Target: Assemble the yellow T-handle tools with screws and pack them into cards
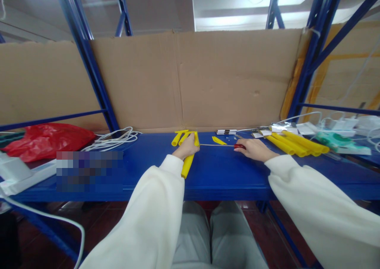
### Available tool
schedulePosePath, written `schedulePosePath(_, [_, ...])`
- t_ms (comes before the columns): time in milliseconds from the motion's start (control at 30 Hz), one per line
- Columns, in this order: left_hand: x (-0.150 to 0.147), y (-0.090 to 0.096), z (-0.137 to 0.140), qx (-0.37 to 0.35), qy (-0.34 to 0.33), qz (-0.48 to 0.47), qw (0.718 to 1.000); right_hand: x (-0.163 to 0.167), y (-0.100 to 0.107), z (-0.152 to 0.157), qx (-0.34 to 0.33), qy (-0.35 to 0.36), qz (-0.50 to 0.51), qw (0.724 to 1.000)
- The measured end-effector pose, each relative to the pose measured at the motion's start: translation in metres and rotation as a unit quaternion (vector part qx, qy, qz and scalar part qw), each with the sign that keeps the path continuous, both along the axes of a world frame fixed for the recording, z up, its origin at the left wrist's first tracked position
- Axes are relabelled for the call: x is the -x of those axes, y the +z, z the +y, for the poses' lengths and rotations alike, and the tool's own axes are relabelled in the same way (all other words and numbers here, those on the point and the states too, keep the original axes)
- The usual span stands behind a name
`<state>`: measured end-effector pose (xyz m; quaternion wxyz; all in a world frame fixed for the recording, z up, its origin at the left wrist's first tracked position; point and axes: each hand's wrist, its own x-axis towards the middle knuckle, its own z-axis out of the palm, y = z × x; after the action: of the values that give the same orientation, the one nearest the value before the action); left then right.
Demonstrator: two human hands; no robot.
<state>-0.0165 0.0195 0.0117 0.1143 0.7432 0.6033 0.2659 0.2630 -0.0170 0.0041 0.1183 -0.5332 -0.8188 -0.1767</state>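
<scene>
My left hand is wrapped round a yellow tube, which lies slanted over the blue shelf with its open end toward me. In my right hand is the red handle of a screwdriver. Its long thin shaft points left, and the tip meets the far part of the tube beside my left fingers. Exactly how the tip sits there is too small to tell. Just left of my left hand are two yellow pieces with tubes. Behind the shaft lies a flat yellow piece, with tiny screw-like bits near it.
Several yellow tubes lie at the right beside a green-and-white object. White-and-black small boxes stand by the cardboard wall. At left are coiled white cable, a red plastic bag and a power strip.
</scene>
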Motion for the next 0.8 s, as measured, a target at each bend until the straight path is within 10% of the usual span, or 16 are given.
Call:
schedulePosePath(200, [0.0004, 0.0011, -0.0013, -0.003, 0.005, 0.010, 1.000, 0.0019, 0.0005, -0.0011, 0.079, 0.030, 0.055, 0.995])
schedulePosePath(800, [-0.0019, 0.0058, -0.0070, 0.017, 0.009, 0.022, 1.000, 0.0021, 0.0024, -0.0039, 0.030, 0.007, 0.041, 0.999])
